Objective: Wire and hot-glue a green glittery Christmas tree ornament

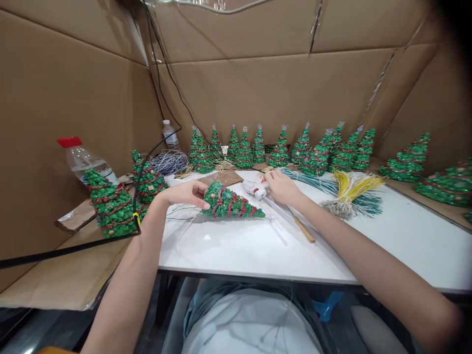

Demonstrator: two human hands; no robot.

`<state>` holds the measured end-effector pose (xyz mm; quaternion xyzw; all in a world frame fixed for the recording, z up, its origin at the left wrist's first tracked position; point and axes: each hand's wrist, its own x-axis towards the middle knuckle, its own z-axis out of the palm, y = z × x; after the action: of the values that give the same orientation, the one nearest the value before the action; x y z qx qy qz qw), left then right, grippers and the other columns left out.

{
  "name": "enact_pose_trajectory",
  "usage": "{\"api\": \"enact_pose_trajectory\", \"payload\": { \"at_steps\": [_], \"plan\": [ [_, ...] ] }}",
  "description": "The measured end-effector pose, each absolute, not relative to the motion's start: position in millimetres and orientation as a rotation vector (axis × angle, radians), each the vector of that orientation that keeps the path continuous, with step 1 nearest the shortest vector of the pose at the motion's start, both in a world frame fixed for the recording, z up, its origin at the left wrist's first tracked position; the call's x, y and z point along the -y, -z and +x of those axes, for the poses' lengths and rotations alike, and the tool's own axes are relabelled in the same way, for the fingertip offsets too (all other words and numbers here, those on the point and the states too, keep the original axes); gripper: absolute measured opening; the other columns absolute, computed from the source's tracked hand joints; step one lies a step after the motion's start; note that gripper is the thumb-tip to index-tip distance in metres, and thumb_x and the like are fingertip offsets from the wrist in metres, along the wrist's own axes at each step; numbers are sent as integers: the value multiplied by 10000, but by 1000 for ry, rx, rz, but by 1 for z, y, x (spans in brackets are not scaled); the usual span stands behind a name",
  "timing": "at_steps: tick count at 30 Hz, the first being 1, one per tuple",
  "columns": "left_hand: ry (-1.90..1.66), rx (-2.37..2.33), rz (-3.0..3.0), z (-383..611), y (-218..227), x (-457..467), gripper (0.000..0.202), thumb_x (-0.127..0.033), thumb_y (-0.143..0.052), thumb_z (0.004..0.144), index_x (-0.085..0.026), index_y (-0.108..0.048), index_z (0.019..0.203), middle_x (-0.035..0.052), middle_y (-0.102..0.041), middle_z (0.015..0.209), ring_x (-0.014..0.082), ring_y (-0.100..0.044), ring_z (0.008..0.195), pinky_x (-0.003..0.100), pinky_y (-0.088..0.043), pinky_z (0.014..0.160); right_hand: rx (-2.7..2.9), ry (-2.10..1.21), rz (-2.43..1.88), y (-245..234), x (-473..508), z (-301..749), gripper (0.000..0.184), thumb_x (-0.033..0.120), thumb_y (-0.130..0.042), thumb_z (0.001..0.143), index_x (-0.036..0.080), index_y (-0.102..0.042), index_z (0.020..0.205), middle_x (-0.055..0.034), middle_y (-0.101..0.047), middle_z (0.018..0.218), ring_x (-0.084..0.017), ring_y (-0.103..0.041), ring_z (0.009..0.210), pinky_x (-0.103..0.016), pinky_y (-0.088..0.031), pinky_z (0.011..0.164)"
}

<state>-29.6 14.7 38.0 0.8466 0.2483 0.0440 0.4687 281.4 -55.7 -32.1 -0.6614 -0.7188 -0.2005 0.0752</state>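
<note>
A small green Christmas tree (230,201) with red garland lies tilted on its side over the white table, its tip to the right. My left hand (191,194) pinches it at the base, thumb in front. A thin pale strand (189,227) runs down from near that base. My right hand (280,187) is closed around a white glue gun (258,190) with an orange part at the fingers. The gun's handle is mostly hidden by the hand. Below the right wrist lies a tool with a wooden handle (304,229).
Finished-looking trees (279,149) line the back edge, with others at the left and right. A bundle of yellow, white and green wires (350,194) rests on the white table (405,236). Bottles (88,162) and a black cable (73,253) are at left. Cardboard walls (239,93) enclose the table.
</note>
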Motion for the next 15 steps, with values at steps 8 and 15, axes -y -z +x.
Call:
{"api": "enact_pose_trajectory", "payload": {
  "at_steps": [8, 15],
  "plan": [
    [-126, -588, 2068, -29, -41, -12, 227, -318, -749, 650, -155, -648, 771, -15, -627, 712, 108, -555, 665, 220, -433, 648, 2176, 446, -1917, 40, 47, 285, 394, 44, -471, 719, 120, -475, 1106, -161, -515, 1130, -283, -426, 1062, -365, -377, 850],
    [-142, -628, 2087, -29, -41, -13, 241, -326, -757, 633, -147, -636, 740, -26, -600, 676, 98, -528, 632, 206, -410, 607, 2162, 279, -1859, 38, 50, 290, 371, 30, -465, 708, 137, -502, 1062, -146, -540, 1101, -262, -470, 1067, -350, -389, 880]
  ]
}}
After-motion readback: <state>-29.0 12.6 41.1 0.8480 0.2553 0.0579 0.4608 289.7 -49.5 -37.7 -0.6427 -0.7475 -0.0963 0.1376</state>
